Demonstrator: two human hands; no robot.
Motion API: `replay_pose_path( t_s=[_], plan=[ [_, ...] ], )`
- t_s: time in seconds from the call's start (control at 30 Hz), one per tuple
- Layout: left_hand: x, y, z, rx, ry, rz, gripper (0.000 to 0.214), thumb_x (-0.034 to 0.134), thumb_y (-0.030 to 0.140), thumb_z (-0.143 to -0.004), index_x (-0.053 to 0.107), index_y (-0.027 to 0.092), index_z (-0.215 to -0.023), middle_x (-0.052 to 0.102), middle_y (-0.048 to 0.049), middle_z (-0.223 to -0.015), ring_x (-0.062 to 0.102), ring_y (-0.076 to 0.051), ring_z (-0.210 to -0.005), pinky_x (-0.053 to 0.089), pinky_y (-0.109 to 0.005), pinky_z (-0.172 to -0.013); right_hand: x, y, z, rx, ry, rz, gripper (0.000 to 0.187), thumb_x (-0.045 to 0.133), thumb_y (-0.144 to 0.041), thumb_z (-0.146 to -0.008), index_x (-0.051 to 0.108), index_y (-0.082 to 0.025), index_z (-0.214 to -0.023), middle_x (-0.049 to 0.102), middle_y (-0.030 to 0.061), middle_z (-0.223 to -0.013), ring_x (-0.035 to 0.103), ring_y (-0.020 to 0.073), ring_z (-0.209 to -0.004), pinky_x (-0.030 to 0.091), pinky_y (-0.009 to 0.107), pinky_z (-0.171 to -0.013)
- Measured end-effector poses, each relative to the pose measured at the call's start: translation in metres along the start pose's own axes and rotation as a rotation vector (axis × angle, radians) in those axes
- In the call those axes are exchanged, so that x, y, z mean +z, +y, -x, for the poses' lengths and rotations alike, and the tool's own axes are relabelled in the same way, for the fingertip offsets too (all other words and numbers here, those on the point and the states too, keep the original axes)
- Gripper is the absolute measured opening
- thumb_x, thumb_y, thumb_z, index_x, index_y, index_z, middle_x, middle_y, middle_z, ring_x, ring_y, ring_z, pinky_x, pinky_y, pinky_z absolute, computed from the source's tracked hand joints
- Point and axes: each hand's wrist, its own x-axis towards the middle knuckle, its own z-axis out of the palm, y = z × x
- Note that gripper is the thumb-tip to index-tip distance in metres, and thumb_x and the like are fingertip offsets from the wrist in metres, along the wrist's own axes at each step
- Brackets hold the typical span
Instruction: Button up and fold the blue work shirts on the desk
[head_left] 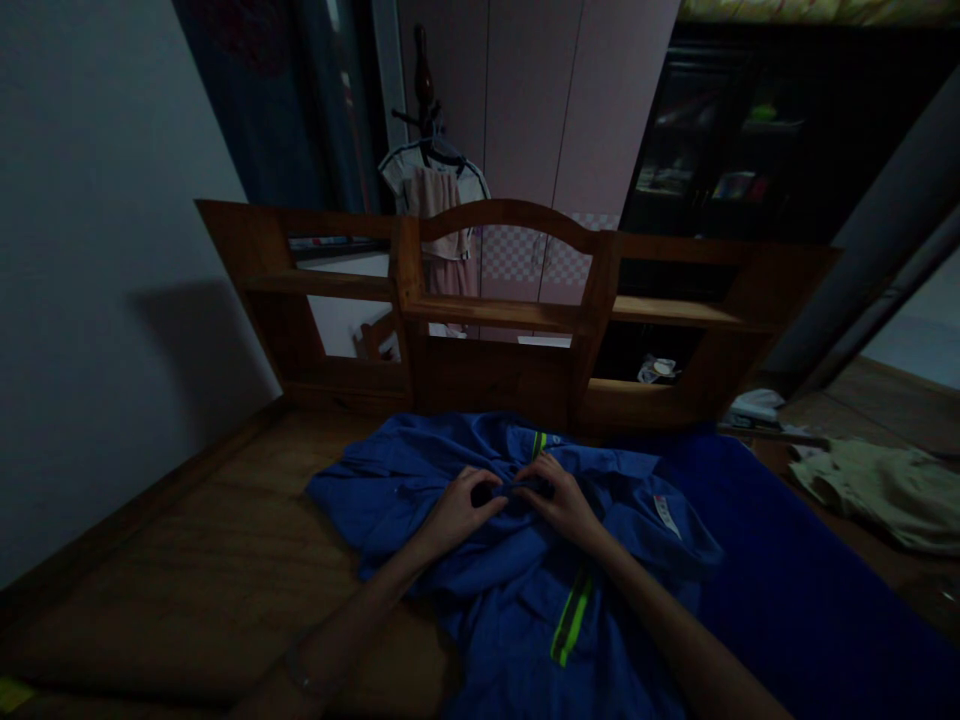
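A blue work garment [495,570] with yellow-green reflective strips lies rumpled on the wooden bed surface. My left hand [461,508] is closed in a pinch on its fabric near the middle. Close beside it, my right hand [559,498] pinches the same garment, thumb and fingers curled round a fold. The two sets of fingertips almost meet. Whether a button or seam lies between them is too dark to tell. A white label [666,516] shows on the garment's right part, and a reflective strip [572,615] runs below my right hand.
A wooden headboard with shelves [499,315] stands just beyond the garment. Dark blue cloth [795,580] covers the bed's right side. Pale clothing [885,490] lies farther right. Behind are a coat stand [424,80] with hanging clothes and a pinkish wardrobe [525,110]. A wall [112,300] bounds the left.
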Motion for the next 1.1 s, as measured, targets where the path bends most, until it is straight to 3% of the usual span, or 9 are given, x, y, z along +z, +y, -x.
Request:
replay_pose_path(
  t_s=[0.7, 1.1],
  plan=[
    [-0.003, 0.008, 0.002, 0.033, 0.011, 0.023, 0.018, 0.062, 0.033, -0.079, 0.062, 0.02, -0.092, 0.061, -0.0027, -0.092, 0.056, -0.018, -0.089, 0.045, -0.03, -0.082, -0.006, -0.002, -0.004, 0.074, -0.08, -0.019, 0.014, 0.067, -0.03, -0.082, 0.065, -0.02, -0.091, 0.06, 0.0018, -0.087, 0.053, 0.0186, -0.09, 0.038, 0.032, -0.085],
    [0.0, 0.007, 0.002, 0.045, 0.053, -0.026, 0.015, 0.06, 0.027, -0.078, 0.062, 0.02, -0.091, 0.061, -0.0024, -0.092, 0.057, -0.018, -0.089, 0.045, -0.029, -0.081, -0.004, 0.011, -0.002, 0.136, -0.095, -0.075, 0.024, 0.074, -0.038, -0.073, 0.066, -0.019, -0.085, 0.06, 0.0002, -0.083, 0.053, 0.0188, -0.089, 0.038, 0.031, -0.084]
  ],
)
